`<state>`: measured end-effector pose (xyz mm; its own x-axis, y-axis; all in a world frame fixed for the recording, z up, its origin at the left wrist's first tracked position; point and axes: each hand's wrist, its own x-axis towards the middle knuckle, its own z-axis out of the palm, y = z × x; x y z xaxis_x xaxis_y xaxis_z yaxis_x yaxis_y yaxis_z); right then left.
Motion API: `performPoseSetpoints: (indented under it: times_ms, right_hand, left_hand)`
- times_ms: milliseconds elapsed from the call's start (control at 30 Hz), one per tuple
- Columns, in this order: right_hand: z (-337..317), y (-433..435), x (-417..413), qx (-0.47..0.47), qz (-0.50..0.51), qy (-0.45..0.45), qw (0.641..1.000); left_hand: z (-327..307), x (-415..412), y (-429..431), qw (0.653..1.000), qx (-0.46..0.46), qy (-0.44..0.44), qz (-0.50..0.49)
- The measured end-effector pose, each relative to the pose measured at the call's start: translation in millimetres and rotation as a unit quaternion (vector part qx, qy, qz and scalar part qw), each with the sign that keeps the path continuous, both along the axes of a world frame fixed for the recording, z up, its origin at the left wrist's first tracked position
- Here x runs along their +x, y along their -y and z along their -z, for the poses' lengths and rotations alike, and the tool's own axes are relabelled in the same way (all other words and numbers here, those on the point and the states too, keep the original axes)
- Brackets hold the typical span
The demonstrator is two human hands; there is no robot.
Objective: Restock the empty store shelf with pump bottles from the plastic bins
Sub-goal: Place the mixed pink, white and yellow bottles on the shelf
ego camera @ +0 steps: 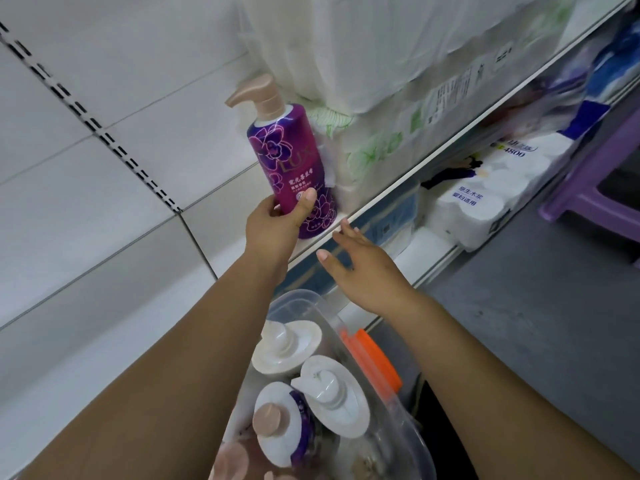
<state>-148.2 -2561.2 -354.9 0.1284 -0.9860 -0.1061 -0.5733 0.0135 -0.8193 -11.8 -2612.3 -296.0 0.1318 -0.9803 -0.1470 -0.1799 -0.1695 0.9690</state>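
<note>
So the purple bottle (291, 161) is up at the shelf (381, 199) right now, near the front edge and just beside the tissue packs (381, 140). Its base looks like it's on the shelf or a hair above it, I honestly can't tell which. The pump (256, 93) points left, away from the packs.

The left hand (273, 226) has it low on the body, fingers (306, 202) wrapped round the lower label with the thumb across the front. That arm is stretched up and forward from the lower left, wrist fairly straight.

The right hand (363, 268) holds nothing. Its fingers are spread and relaxed, palm down, hovering just below the shelf's front edge with one fingertip at or very near the lip. That forearm comes in from the lower right, over the clear bin (298, 299).

If I were doing this step, I'd set the base flat first, then slide the bottle back and snug against the packs so the row starts tidy and leaves room out front. Gripping that low makes a tall bottle tippy, so don't let go until it's standing square. Turning the label to face out seems worth it too.

More bottles (332, 393) are standing in the bin, caps up, so I'd guess there's plenty left to do.
</note>
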Motion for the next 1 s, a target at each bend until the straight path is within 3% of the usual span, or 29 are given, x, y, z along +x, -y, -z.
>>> performPoseSetpoints:
  times_ms: [100, 300, 500, 600, 700, 800, 867, 1000]
  right_hand:
    - [-6, -6, 0, -0.013, 0.008, 0.005, 1.000]
    - [-21, -31, 5, -0.050, 0.000, 0.065, 0.997]
    - [-39, -70, 16, -0.061, -0.018, 0.127, 0.990]
    - [-49, -103, 32, -0.118, -0.038, 0.092, 0.988]
    - [-47, -137, 50, -0.142, -0.125, 0.067, 0.980]
    - [-35, -149, 55, -0.146, -0.213, -0.073, 0.963]
    - [-34, -149, 54, -0.153, -0.220, -0.157, 0.951]
    - [-41, -147, 54, -0.125, -0.236, -0.200, 0.943]
  left_hand:
    - [-5, 16, -19, 0.998, 0.028, 0.036, -0.031]
    - [-23, 57, -94, 0.988, -0.044, 0.116, -0.086]
    - [-14, 82, -210, 0.956, -0.043, 0.228, -0.182]
    - [1, 88, -268, 0.937, -0.068, 0.262, -0.221]
    - [26, 98, -310, 0.932, -0.064, 0.288, -0.212]
    - [44, 102, -332, 0.933, -0.047, 0.310, -0.180]
    - [46, 101, -336, 0.926, -0.057, 0.326, -0.180]
    - [42, 94, -333, 0.921, -0.049, 0.347, -0.171]
